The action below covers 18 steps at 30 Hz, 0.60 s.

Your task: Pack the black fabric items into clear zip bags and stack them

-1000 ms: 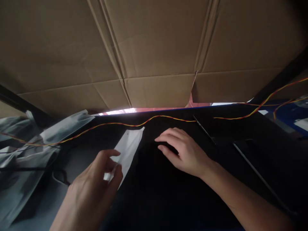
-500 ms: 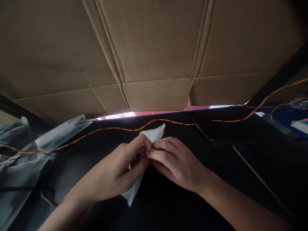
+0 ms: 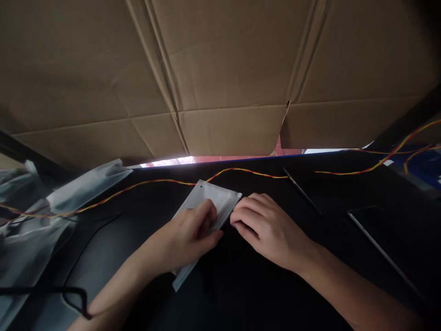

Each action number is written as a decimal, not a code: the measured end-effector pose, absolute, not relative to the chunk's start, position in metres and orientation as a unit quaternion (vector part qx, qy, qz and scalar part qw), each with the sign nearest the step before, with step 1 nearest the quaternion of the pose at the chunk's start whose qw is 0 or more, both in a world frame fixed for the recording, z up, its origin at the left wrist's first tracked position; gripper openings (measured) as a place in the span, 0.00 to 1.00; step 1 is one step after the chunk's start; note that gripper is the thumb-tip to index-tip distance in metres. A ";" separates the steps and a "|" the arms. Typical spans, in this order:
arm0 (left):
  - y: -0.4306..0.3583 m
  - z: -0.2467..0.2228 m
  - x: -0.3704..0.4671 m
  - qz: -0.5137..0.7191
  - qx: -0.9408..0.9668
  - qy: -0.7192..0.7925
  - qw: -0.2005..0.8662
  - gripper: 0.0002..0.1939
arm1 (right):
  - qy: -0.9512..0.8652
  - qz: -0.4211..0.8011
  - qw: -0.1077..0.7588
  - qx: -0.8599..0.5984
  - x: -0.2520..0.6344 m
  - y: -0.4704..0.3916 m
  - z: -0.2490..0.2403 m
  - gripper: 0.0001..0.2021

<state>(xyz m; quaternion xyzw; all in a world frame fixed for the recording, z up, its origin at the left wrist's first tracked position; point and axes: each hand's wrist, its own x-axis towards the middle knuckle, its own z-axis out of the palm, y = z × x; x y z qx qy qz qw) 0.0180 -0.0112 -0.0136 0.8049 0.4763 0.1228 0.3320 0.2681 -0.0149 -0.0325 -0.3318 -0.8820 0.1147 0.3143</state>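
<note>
A small white translucent plastic bag (image 3: 223,198) with a small dark hole near its far corner lies slanted above the black tabletop, under my left hand. My left hand (image 3: 195,234) is closed over the bag's middle, its fingers curled and the thumb pointing right along the near edge. Just right of the bag's right corner is my right hand (image 3: 263,227), its fingers bent and pressed together. Whatever those fingertips hold, if anything, is hidden. A narrow strip of the bag shows below my left hand.
More clear plastic bags (image 3: 84,186) are heaped at the left. A red-and-yellow twisted wire (image 3: 151,181) crosses behind my hands. Two dark flat devices, one farther (image 3: 310,184) and one nearer (image 3: 386,239), lie at the right. A cardboard sheet (image 3: 227,128) stands at the back, and a black cable (image 3: 74,290) lies left.
My hands have parted, the right one moving slightly right, off my left fingertips. The bag has turned flatter and shows more of its face. The view has shifted a little.
</note>
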 end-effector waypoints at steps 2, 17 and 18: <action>-0.014 -0.011 0.016 0.131 0.810 0.453 0.350 0.11 | -0.883 0.129 0.309 -0.329 0.269 -0.015 -0.032 0.06; -0.019 -0.009 0.024 0.237 0.764 0.423 0.425 0.41 | -0.899 0.053 0.313 -0.302 0.264 -0.020 -0.035 0.08; -0.018 -0.007 0.023 0.250 0.764 0.428 0.413 0.37 | -0.899 0.058 0.314 -0.299 0.265 -0.019 -0.034 0.09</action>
